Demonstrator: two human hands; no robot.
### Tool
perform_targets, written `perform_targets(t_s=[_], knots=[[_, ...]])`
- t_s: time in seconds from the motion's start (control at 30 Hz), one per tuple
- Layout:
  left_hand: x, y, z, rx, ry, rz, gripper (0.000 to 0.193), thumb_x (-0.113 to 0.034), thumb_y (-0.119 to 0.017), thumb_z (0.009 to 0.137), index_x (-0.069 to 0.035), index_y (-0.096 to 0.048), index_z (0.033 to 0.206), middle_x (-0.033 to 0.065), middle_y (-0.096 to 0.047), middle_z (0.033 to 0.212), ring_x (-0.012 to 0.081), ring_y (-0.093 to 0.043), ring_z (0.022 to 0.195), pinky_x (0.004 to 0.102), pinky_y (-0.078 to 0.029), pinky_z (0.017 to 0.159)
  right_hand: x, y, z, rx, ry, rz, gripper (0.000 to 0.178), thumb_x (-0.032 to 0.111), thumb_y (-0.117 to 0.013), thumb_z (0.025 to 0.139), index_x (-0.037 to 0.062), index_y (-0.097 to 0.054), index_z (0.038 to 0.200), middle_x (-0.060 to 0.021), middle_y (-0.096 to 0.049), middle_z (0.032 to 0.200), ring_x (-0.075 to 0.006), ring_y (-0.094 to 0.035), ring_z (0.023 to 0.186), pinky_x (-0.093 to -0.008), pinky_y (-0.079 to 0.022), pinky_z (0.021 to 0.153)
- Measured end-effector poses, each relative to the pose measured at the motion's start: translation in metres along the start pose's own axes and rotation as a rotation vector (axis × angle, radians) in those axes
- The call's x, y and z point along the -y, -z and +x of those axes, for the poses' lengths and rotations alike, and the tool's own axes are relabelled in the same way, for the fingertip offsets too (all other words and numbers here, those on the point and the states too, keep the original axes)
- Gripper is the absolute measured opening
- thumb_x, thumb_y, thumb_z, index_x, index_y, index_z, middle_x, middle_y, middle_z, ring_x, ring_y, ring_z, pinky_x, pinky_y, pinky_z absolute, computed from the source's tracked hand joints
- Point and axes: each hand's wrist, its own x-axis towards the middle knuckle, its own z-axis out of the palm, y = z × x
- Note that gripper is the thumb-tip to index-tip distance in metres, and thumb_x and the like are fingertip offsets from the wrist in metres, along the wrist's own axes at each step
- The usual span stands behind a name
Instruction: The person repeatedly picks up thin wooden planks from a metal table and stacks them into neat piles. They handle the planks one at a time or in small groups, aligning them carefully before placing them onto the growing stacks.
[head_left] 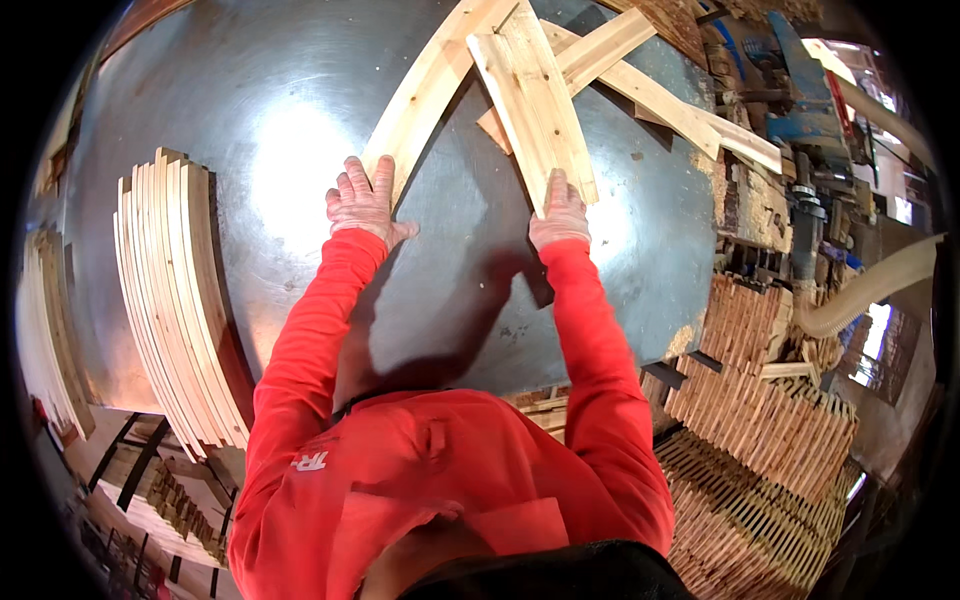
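My left hand (362, 203) lies with fingers spread and thumb out at the near end of a long pale wooden board (430, 85). Its fingertips touch that board's end, and the board slants away to the far middle. My right hand (562, 212) is closed on the near end of another wooden board (515, 110), its thumb hidden from view. This board overlaps one more plank beside it. Both hands are over a dark metal tabletop (450, 270), which reflects bright light.
Several loose boards (650, 95) cross each other at the far right of the table. A row of stacked boards (175, 300) stands along the left edge. Machinery (805, 130) with a pale hose (880, 285) is on the right, above large stacks of wood strips (770, 400).
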Motion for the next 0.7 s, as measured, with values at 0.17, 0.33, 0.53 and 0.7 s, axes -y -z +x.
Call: perform_targets(t_s=[0.17, 0.33, 0.53, 0.7], knots=[[-0.003, -0.028, 0.013, -0.077, 0.117, -0.081, 0.087, -0.024, -0.069, 0.072, -0.016, -0.02, 0.144, 0.0192, -0.04, 0.134, 0.0404, -0.044, 0.121, 0.0503, -0.043, 0.096, 0.04, 0.107, 0.045, -0.016, -0.008, -0.04, 0.093, 0.03, -0.074, 0.071, 0.0139, -0.022, 0.146, -0.0234, -0.037, 0.139, -0.0418, -0.045, 0.122, -0.0491, -0.04, 0.101], [0.016, -0.024, 0.012, 0.043, 0.122, -0.554, 0.059, -0.016, -0.056, 0.078, -0.008, -0.045, 0.136, 0.0187, -0.062, 0.118, 0.0302, -0.061, 0.107, 0.036, -0.049, 0.09, 0.032, 0.064, 0.113, -0.093, 0.116, -0.017, 0.107, 0.034, -0.08, 0.064, 0.0153, -0.016, 0.147, -0.0222, -0.036, 0.141, -0.0435, -0.044, 0.123, -0.0462, -0.042, 0.101], [0.04, -0.067, -0.037, 0.418, 0.107, -2.005, 0.077, -0.007, -0.053, 0.061, 0.006, -0.041, 0.136, 0.0196, -0.058, 0.121, 0.0332, -0.061, 0.106, 0.0432, -0.048, 0.096, 0.049, 0.058, 0.085, 0.107, 0.049, -0.167, 0.109, 0.031, -0.081, 0.065, 0.018, -0.011, 0.148, -0.021, -0.027, 0.148, -0.0412, -0.045, 0.124, -0.0445, -0.042, 0.101], [0.047, -0.088, -0.071, 0.332, 0.132, -2.097, 0.072, -0.005, -0.052, 0.064, 0.004, -0.044, 0.135, 0.0178, -0.06, 0.119, 0.0311, -0.062, 0.104, 0.0408, -0.049, 0.095, 0.035, 0.046, 0.057, 0.274, 0.152, 0.329, 0.086, 0.021, -0.073, 0.074, 0.0132, -0.024, 0.144, -0.0224, -0.038, 0.141, -0.0375, -0.05, 0.12, -0.0455, -0.047, 0.092]])
